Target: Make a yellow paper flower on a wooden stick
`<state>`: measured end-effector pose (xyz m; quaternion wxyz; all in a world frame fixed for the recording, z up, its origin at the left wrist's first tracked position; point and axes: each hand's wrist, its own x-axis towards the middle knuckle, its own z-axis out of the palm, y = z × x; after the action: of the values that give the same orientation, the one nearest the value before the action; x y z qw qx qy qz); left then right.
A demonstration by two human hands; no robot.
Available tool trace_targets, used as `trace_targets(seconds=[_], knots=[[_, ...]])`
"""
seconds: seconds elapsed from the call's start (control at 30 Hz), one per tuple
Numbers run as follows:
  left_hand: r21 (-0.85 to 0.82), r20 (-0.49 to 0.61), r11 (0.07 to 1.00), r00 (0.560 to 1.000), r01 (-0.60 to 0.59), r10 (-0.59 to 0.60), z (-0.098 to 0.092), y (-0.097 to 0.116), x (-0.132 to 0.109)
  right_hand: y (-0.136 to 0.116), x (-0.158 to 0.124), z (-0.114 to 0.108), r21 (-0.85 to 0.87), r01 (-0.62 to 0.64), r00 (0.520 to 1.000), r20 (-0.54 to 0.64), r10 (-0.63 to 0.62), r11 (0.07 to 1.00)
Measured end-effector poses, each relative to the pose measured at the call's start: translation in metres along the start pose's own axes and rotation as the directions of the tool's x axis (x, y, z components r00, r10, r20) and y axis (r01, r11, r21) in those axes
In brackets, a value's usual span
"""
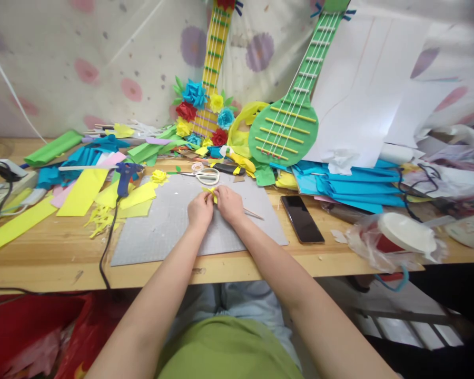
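Over the grey cutting mat point(142, 242), my left hand point(200, 209) and my right hand point(229, 202) meet at their fingertips. Both pinch a small piece of yellow paper point(210, 192), partly hidden by the fingers. A thin wooden stick point(254, 213) sticks out to the right from under my right hand. Scissors with white handles point(208, 176) lie just beyond the hands. A yellow paper flower point(159, 177) sits at the mat's upper left edge.
A blue glue gun point(124, 178) with a black cord stands left among yellow paper strips point(82, 192). Right of the mat lie a phone point(302, 219) and a plastic-wrapped cup point(405, 234). Green point(284, 131) and yellow point(217, 47) paper instruments lean at the back.
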<state>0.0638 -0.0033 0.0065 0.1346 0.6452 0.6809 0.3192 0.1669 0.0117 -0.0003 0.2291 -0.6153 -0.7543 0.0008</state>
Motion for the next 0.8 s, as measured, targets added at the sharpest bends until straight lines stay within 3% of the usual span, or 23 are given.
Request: trace_targets(seconds=[0.33, 0.57, 0.8], knots=[[-0.048, -0.024, 0.996, 0.997, 0.074, -0.075, 0.0021, -0.0024, 0.0036, 0.0003, -0.0009, -0.0031, 0.078, 0.131, 0.991, -0.031, -0.129, 0.988], [-0.052, -0.011, 0.998, 0.999, 0.046, -0.047, 0.0023, -0.0044, 0.0047, -0.0005, -0.0001, -0.0070, 0.127, 0.065, 0.998, -0.017, -0.063, 0.990], [-0.062, -0.004, 0.996, 0.998, 0.059, -0.060, 0.0005, -0.0037, 0.0025, -0.0014, 0.0005, -0.0020, 0.036, 0.070, 0.997, 0.034, -0.071, 0.997]])
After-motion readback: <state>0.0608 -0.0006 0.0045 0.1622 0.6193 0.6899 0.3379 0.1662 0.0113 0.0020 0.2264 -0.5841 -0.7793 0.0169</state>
